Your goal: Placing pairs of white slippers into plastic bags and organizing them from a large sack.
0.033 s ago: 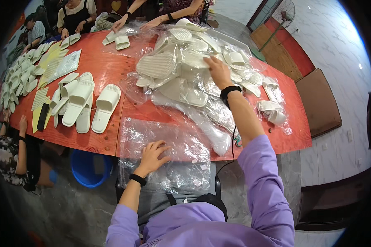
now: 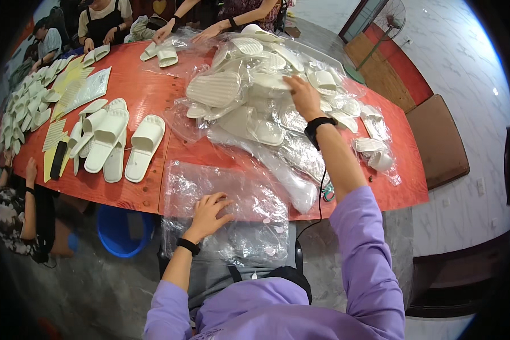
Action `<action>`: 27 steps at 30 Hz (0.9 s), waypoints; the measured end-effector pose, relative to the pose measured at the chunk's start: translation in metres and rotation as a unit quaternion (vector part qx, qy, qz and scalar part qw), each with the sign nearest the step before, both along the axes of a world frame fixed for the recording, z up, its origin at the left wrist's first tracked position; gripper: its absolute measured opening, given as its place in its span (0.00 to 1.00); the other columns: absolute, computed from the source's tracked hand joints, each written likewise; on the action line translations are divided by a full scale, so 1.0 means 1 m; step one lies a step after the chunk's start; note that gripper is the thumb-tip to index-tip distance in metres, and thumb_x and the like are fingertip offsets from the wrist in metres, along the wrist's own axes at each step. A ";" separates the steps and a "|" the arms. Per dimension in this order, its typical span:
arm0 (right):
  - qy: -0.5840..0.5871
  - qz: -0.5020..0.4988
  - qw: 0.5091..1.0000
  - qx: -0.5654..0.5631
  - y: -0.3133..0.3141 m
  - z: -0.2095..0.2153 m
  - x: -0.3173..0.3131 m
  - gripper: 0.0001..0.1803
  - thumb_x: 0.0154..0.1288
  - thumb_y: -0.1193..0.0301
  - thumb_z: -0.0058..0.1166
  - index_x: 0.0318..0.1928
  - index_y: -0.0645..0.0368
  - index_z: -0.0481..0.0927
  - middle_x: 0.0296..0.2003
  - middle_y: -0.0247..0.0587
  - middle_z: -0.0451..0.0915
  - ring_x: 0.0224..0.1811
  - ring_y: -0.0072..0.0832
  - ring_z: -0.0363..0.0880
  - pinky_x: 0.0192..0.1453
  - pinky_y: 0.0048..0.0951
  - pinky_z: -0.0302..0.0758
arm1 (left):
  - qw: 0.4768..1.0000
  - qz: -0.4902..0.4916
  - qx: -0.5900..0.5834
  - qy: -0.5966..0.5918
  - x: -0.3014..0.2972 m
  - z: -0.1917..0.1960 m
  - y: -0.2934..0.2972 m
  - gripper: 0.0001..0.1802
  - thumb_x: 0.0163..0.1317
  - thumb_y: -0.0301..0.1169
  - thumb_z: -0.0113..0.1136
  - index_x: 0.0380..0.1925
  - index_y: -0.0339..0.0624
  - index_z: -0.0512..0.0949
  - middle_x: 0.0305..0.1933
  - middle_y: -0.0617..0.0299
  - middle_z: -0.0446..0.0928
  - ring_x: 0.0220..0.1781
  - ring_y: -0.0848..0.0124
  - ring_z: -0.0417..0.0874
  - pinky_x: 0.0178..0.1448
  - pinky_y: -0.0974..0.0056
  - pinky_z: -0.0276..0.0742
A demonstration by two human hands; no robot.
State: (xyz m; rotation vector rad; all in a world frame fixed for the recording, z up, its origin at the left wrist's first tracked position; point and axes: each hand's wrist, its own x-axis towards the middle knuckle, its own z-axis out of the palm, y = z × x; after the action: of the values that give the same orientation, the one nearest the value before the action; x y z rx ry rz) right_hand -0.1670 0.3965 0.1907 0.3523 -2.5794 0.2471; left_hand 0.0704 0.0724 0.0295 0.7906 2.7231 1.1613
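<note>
The right hand (image 2: 301,93) sits slightly farther right at the slipper pile (image 2: 214,89), grip unclear; the left hand (image 2: 208,216) stays spread on clear plastic (image 2: 249,241).

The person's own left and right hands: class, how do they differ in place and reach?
The left hand is over the flat clear bag; the right hand is at the heap of white slippers. The left hand is by the red table's near edge; the right hand reaches farther across. Both wrists wear black bands.

The fisheye looks down from the head — near, across the red table (image 2: 133,79).
</note>
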 end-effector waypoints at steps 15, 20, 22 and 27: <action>-0.015 0.138 0.879 -0.455 0.033 0.155 0.191 0.22 0.70 0.61 0.48 0.54 0.68 0.71 0.44 0.47 0.80 0.41 0.37 0.83 0.42 0.31 0.81 | 0.998 -0.041 0.025 0.047 -0.020 -0.024 -0.005 0.24 0.55 0.44 0.61 0.52 0.53 0.77 0.59 0.62 0.70 0.59 0.58 0.68 0.62 0.54 0.62; -0.175 0.155 0.703 -0.672 0.031 0.098 0.245 0.25 0.71 0.60 0.45 0.59 0.67 0.65 0.47 0.47 0.78 0.43 0.38 0.82 0.51 0.38 0.78 | 0.994 -0.040 0.095 -0.036 -0.020 -0.024 -0.015 0.22 0.60 0.39 0.57 0.53 0.45 0.75 0.57 0.57 0.73 0.56 0.57 0.70 0.61 0.59 0.66; -0.191 0.105 0.631 -0.744 0.013 0.048 0.271 0.27 0.71 0.60 0.44 0.61 0.67 0.63 0.48 0.49 0.77 0.49 0.39 0.78 0.58 0.40 0.73 | 0.947 -0.074 0.106 -0.294 -0.004 0.045 -0.015 0.24 0.63 0.35 0.55 0.56 0.34 0.71 0.57 0.54 0.74 0.55 0.66 0.74 0.60 0.65 0.68; -0.377 -0.023 0.465 -0.801 -0.034 -0.133 0.298 0.18 0.71 0.65 0.45 0.55 0.64 0.67 0.46 0.47 0.77 0.51 0.36 0.77 0.48 0.34 0.80 | 0.887 -0.010 0.261 -0.380 0.000 -0.043 -0.051 0.24 0.64 0.34 0.55 0.57 0.32 0.70 0.56 0.56 0.75 0.55 0.67 0.75 0.59 0.66 0.69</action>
State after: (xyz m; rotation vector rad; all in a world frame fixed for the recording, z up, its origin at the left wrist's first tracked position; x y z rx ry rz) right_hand 0.1309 0.3629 0.0580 -0.7027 -1.6168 2.9131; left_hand 0.0701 0.0214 -0.0131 0.2750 1.7748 1.7599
